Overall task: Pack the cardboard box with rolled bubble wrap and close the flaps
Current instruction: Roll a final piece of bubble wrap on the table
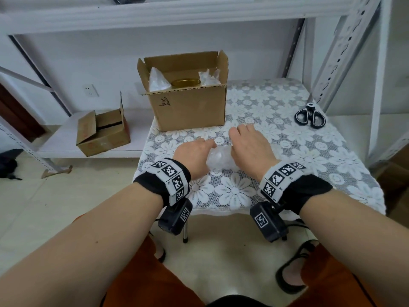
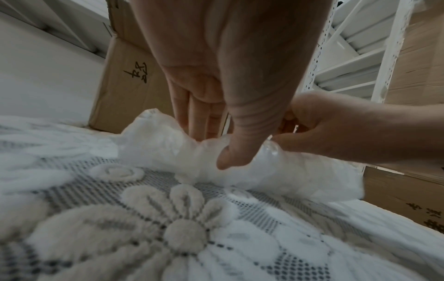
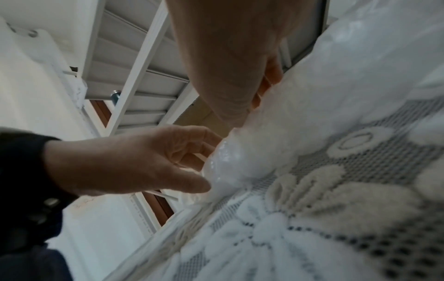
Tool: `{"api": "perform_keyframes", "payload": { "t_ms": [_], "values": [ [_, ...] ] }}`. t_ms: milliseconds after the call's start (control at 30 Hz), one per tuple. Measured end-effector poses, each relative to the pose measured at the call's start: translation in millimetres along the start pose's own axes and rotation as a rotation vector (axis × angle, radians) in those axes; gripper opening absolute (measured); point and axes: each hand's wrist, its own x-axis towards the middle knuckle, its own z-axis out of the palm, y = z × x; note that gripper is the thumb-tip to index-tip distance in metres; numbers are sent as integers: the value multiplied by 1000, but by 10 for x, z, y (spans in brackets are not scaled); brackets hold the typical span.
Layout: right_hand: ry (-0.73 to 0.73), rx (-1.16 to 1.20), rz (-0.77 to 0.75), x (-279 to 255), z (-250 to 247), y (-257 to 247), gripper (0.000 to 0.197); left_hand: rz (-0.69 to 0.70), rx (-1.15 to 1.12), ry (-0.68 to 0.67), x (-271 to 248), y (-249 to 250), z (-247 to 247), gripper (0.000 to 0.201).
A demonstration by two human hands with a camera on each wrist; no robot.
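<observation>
Both hands pinch the bubble wrap (image 1: 220, 159) at frame centre: left hand (image 1: 192, 154), right hand (image 1: 250, 145). Rolling seems underway; next, tighten it and lift it into the open cardboard box (image 1: 188, 105) above.

Handwritten black marks on the front wall of the open cardboard box (image 1: 190, 107), near its upper left corner, too scrawled to read. Printed dark characters on a stacked carton (image 2: 425, 213) at the right, blurred. Square coded markers on both wristbands (image 1: 174, 180), not legible as text.

Black wristbands (image 1: 309, 191), coded tags, perhaps orange trousers.
</observation>
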Motion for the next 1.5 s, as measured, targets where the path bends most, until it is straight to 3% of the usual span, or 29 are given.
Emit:
{"api": "perform_keyframes", "payload": {
  "t_ms": [100, 267, 467, 633, 800, 867, 1000, 1100, 1200, 1300, 1400, 1500],
  "values": [
    [-81, 76, -32, -71, -42, -6, 27, -1, 0, -29, 38, -26, -8, 46],
    [-273, 19, -112, -87, -82, 96, 57, -23, 9, -75, 121, -26, -10, 48],
    [-328, 149, -53, -47, -46, 136, 49, -48, -20, -85, 139, -41, -10, 46],
    [-444, 208, 40, 69, -55, 166, 34, -61, -198, -2, 107, -63, 34, 51],
    [-519, 265, 137, 143, -17, 219, 28, 50, -117, -129, 32, -53, 115, 66],
    [-543, 282, 156, 165, -3, 229, 30, 31, -76, -189, 31, -49, 125, 77],
    [-558, 223, 176, 179, 54, 228, 44, -47, -24, -293, 117, 6, 112, 91],
    [-456, 108, 187, 129, 78, 240, 57, -95, 15, -318, 191, 32, 150, 96],
    [-373, -18, 171, 69, 72, 274, 55, -123, 53, -297, 242, 38, 222, 100],
    [-448, -2, 187, 28, 73, 295, 51, -153, 75, -285, 270, 42, 240, 102],
    [-611, 159, 213, 6, 58, 338, 75, -202, 81, -284, 275, 57, 224, 100],
    [-624, 152, 206, -12, 57, 361, 87, -245, 68, -256, 251, 56, 223, 96]
  ]
}}
